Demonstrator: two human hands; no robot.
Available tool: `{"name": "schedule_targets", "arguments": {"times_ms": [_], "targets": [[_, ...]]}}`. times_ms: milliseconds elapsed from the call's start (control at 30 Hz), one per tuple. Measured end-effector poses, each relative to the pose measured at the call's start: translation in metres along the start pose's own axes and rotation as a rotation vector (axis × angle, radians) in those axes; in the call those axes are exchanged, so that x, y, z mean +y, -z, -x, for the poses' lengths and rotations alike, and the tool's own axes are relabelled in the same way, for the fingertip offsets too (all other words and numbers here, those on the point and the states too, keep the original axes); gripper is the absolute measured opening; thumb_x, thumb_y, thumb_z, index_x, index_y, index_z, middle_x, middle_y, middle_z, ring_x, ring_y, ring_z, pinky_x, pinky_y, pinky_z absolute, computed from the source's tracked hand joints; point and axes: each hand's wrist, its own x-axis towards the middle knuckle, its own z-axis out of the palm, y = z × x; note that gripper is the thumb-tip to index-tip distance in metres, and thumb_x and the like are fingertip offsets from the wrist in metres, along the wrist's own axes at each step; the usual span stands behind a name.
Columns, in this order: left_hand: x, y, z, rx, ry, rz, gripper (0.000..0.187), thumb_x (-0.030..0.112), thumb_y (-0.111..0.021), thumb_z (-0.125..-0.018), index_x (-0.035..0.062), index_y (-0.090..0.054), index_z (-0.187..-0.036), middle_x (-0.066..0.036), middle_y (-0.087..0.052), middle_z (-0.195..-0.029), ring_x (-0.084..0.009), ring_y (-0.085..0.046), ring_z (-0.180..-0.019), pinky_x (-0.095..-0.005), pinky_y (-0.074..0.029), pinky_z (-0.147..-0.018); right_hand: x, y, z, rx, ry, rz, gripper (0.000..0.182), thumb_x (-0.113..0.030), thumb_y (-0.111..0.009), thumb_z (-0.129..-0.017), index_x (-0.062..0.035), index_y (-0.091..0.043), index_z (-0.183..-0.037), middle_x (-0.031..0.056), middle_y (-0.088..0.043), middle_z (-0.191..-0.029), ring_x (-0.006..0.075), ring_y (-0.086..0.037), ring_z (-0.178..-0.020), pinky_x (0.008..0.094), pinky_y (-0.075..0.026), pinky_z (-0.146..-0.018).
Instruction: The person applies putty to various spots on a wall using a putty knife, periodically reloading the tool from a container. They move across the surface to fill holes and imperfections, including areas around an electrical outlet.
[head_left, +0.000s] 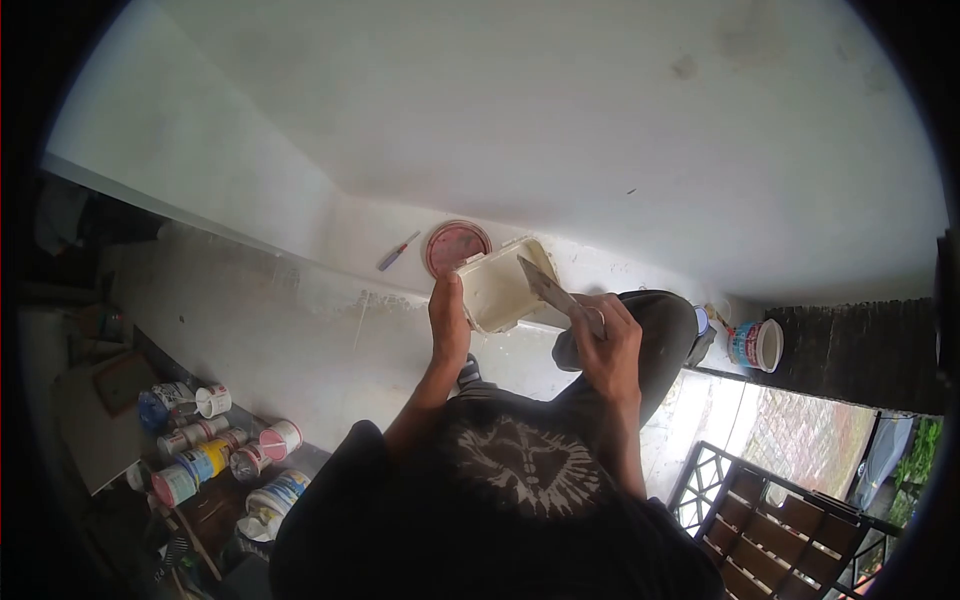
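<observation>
My left hand (449,318) grips the near edge of a cream rectangular tub (500,288), held up and tilted in front of the white wall. My right hand (606,338) is closed on the handle of a putty knife (545,283); its flat blade points up and left into the tub's open mouth. Just behind the tub, a round red lid (456,245) lies on the white ledge (330,250). A small red and blue tool (397,252) rests to the left of the lid.
Several paint cans and bottles (215,450) lie clustered at the lower left. A small open pot (758,344) stands on the ledge at the right. A metal and wood gate (770,520) is at the lower right. My raised knee (655,330) is beside my right hand.
</observation>
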Motion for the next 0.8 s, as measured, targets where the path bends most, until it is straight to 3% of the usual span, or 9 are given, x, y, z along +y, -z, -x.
{"name": "schedule_targets", "arguments": {"times_ms": [100, 200, 500, 667, 800], "targets": [[-0.004, 0.007, 0.017, 0.019, 0.013, 0.126, 0.043, 0.032, -0.034, -0.103, -0.0022, -0.053, -0.120, -0.013, -0.059, -0.111, -0.0170, -0.055, -0.103, -0.0305, -0.043, -0.090, -0.009, -0.001, 0.017, -0.053, 0.004, -0.061, 0.013, -0.004, -0.065, -0.083, 0.0021, -0.066, -0.095, 0.0147, -0.064, -0.081, 0.0285, -0.063, -0.069, 0.0340, -0.049, -0.062], [-0.008, 0.013, 0.033, -0.037, -0.098, 0.076, 0.044, 0.033, -0.035, -0.102, -0.0026, -0.052, -0.122, -0.013, -0.058, -0.113, -0.0175, -0.054, -0.104, -0.0304, -0.042, -0.091, -0.008, -0.004, 0.029, -0.086, 0.014, -0.035, 0.013, -0.004, -0.065, -0.083, 0.0015, -0.067, -0.095, 0.0146, -0.064, -0.082, 0.0282, -0.063, -0.069, 0.0333, -0.050, -0.062], [-0.023, 0.023, 0.059, 0.060, -0.027, 0.138, 0.045, 0.033, -0.038, -0.102, -0.0035, -0.050, -0.125, -0.014, -0.057, -0.117, -0.0188, -0.053, -0.109, -0.0300, -0.041, -0.094, -0.007, -0.017, 0.056, -0.120, 0.022, -0.062, 0.014, -0.005, -0.064, -0.084, 0.0012, -0.067, -0.096, 0.0151, -0.063, -0.078, 0.0257, -0.063, -0.066, 0.0328, -0.049, -0.060], [-0.007, 0.023, 0.063, 0.078, -0.101, 0.106, 0.045, 0.033, -0.038, -0.102, -0.0042, -0.048, -0.126, -0.014, -0.056, -0.118, -0.0191, -0.053, -0.110, -0.0301, -0.041, -0.095, 0.003, -0.025, 0.063, 0.009, -0.040, -0.059, 0.015, -0.008, -0.063, -0.085, 0.0031, -0.067, -0.095, 0.0146, -0.063, -0.072, 0.0209, -0.061, -0.060, 0.0295, -0.047, -0.058], [0.000, 0.018, 0.066, 0.110, -0.191, 0.012, 0.046, 0.033, -0.040, -0.101, -0.0045, -0.048, -0.126, -0.015, -0.055, -0.120, -0.0204, -0.053, -0.111, -0.0308, -0.040, -0.096, 0.007, -0.031, 0.059, 0.037, 0.064, 0.013, 0.015, -0.007, -0.064, -0.084, 0.0030, -0.067, -0.096, 0.0149, -0.064, -0.072, 0.0193, -0.060, -0.059, 0.0296, -0.048, -0.058]]}}
